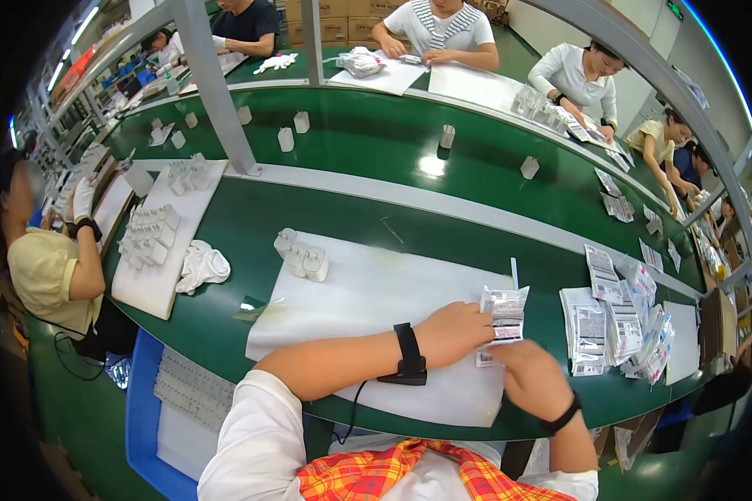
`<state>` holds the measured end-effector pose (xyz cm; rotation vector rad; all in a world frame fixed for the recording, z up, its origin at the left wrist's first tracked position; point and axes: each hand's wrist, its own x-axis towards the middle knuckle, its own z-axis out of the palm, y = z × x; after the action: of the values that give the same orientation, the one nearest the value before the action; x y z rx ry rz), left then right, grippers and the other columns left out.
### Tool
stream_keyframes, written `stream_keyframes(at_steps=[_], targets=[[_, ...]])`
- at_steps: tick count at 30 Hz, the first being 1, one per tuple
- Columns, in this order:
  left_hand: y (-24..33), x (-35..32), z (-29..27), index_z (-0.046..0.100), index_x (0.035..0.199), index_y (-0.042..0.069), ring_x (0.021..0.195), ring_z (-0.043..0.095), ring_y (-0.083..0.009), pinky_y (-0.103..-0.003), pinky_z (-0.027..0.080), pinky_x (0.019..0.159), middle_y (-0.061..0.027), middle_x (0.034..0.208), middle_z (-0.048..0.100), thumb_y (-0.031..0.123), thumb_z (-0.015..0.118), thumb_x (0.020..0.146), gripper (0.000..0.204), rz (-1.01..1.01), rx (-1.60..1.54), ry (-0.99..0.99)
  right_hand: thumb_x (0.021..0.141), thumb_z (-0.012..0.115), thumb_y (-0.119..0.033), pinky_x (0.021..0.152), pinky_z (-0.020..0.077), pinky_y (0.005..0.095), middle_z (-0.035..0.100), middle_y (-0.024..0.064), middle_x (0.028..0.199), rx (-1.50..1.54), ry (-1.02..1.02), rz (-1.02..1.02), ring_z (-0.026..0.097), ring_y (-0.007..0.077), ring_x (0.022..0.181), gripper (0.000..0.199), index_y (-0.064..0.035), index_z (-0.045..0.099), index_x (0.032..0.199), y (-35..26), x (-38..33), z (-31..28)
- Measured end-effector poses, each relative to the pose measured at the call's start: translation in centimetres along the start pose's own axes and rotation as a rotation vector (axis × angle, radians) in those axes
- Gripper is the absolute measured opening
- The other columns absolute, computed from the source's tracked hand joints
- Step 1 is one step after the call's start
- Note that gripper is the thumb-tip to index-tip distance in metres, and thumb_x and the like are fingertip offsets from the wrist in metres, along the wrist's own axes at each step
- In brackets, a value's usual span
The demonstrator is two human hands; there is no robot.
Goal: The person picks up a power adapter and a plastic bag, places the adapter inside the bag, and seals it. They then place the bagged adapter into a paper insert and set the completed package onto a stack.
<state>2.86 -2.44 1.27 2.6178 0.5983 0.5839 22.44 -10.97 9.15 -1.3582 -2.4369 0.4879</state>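
Observation:
A flat printed plastic packet (507, 311), silvery white with dark print, is between my hands over the right part of a white work mat (376, 292). My left hand (455, 327) comes in from the left, its closed fingers gripping the packet's left side. At the packet's lower edge is my right hand (533, 377), fingers curled and slightly blurred; its fingertips seem to pinch the packet but are partly hidden. Both wrists wear black bands, and a cord hangs from the left one. Several white plug adapters (305, 257) stand at the mat's far left corner.
Printed packets (585, 330) lie in piles to the right, beside clear plastic bags (650, 342). A green conveyor belt (376, 159) carrying scattered adapters runs beyond a metal rail (409, 200). Left are a board (146, 280) of adapters, a white glove (202, 265) and a blue bin (146, 401). Co-workers sit around.

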Motion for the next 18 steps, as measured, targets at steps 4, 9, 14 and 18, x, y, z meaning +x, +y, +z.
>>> stream_keyframes(at_steps=[4,9,14,18], targets=[[0.7,-0.1,0.3,0.064,0.097,0.011,0.087,0.055,-0.0275,-0.038,0.046,0.076,-0.0030,0.097,0.059,0.011,0.064,0.080,0.018,0.006,0.034,0.061,0.079,0.067,-0.005,0.079,0.0512,0.0391,0.067,0.0119,0.094,-0.056,-0.012,0.067,0.063,0.0322,0.089,0.015,-0.0034,0.071,0.092,-0.8,1.2,2.4],[1.7,-0.3,0.4,0.061,0.100,0.013,0.084,0.054,-0.0279,-0.038,0.046,0.075,-0.0036,0.100,0.056,0.014,0.066,0.079,0.022,-0.028,0.108,0.129,0.077,0.070,-0.007,0.075,0.0501,0.0409,0.065,0.0113,0.088,-0.032,0.028,-0.001,0.062,0.0309,0.083,0.012,-0.0031,0.070,0.089,0.7,0.5,2.8],[2.1,-0.3,1.0,0.060,0.105,0.013,0.084,0.054,-0.0292,-0.039,0.046,0.075,-0.0043,0.099,0.056,0.015,0.066,0.079,0.027,-0.055,0.148,0.098,0.075,0.068,-0.004,0.074,0.0492,0.0414,0.063,0.0106,0.084,0.077,0.070,-0.012,0.060,0.0315,0.080,0.010,-0.0033,0.067,0.086,1.4,0.5,3.9],[2.2,0.3,0.8,0.060,0.108,0.014,0.086,0.054,-0.0297,-0.040,0.046,0.076,-0.0053,0.100,0.056,0.014,0.066,0.079,0.029,-0.047,0.118,0.048,0.075,0.066,-0.002,0.074,0.0483,0.0416,0.061,0.0105,0.084,0.014,0.070,-0.022,0.060,0.0326,0.081,0.012,-0.0037,0.064,0.087,1.4,0.3,4.1]])
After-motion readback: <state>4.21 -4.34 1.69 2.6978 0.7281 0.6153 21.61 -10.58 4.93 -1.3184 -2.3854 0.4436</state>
